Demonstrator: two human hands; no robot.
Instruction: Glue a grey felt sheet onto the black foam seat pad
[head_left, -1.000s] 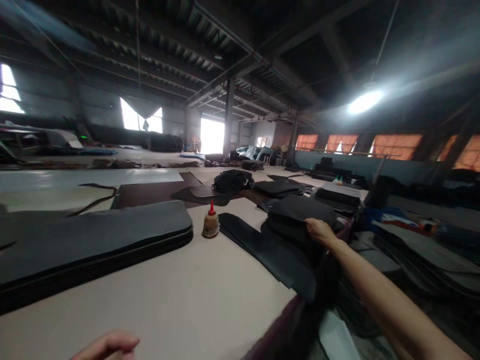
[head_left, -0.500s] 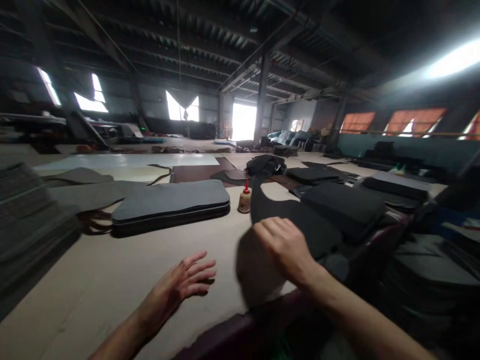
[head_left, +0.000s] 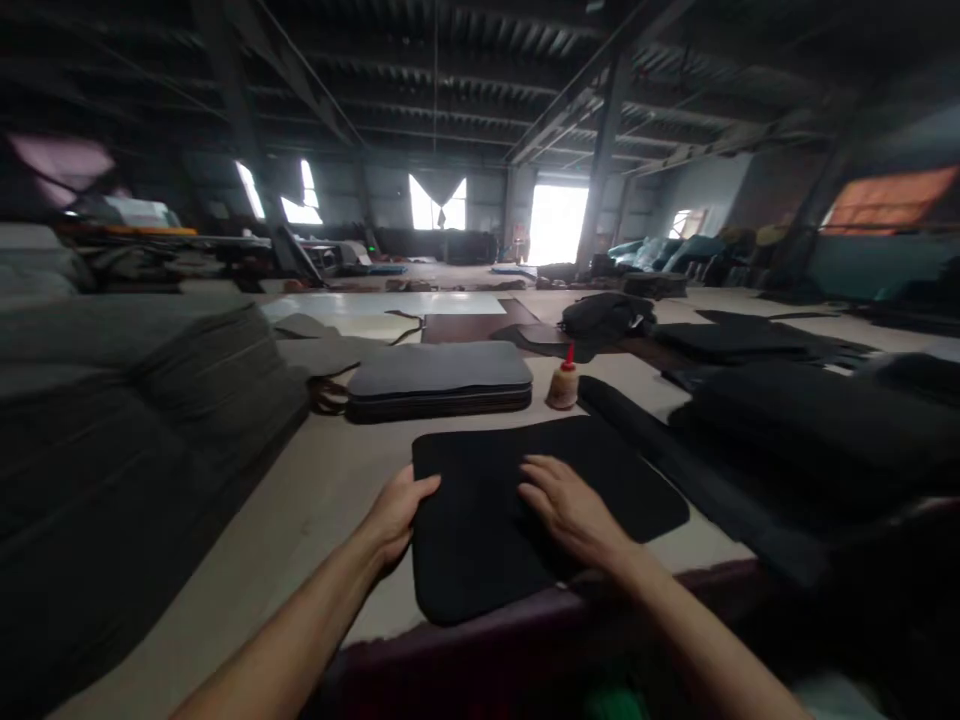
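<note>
One black panel [head_left: 480, 530]: lies on the pale tabletop [head_left: 352, 470] straight in front of the person, corners rounded, its near left corner reaching the table's purple front edge [head_left: 525, 608].
Left hand [head_left: 396, 512]: grasps the left edge of the black panel, thumb on top, the other fingers mostly hidden behind the edge.
Right hand [head_left: 566, 500]: palm down over the middle of the black panel, fingers side by side and slightly bent; its thumb is hidden, so I cannot tell whether it grips or only rests.
Bottle [head_left: 562, 388]: upright with a red pointed cap, beyond the panel's far edge and apart from it.
Grey-topped stack [head_left: 442, 370]: several layers with rounded corners, beyond the panel, just left of the bottle.
Dark strip [head_left: 697, 480]: runs slantwise from beside the bottle toward the near right, past the panel's right side.
Dark pile [head_left: 817, 420]: on the right, beyond the strip, its layers hard to make out.
Tall grey pile [head_left: 187, 400]: fills the left side, blurred, well apart from the left hand.
Black bundle [head_left: 607, 315]: farther back, beyond the bottle, near a brown sheet [head_left: 465, 328].
Doorway [head_left: 559, 225]: bright, in the far wall.
Orange curtain [head_left: 885, 200]: over a window, far right.
</note>
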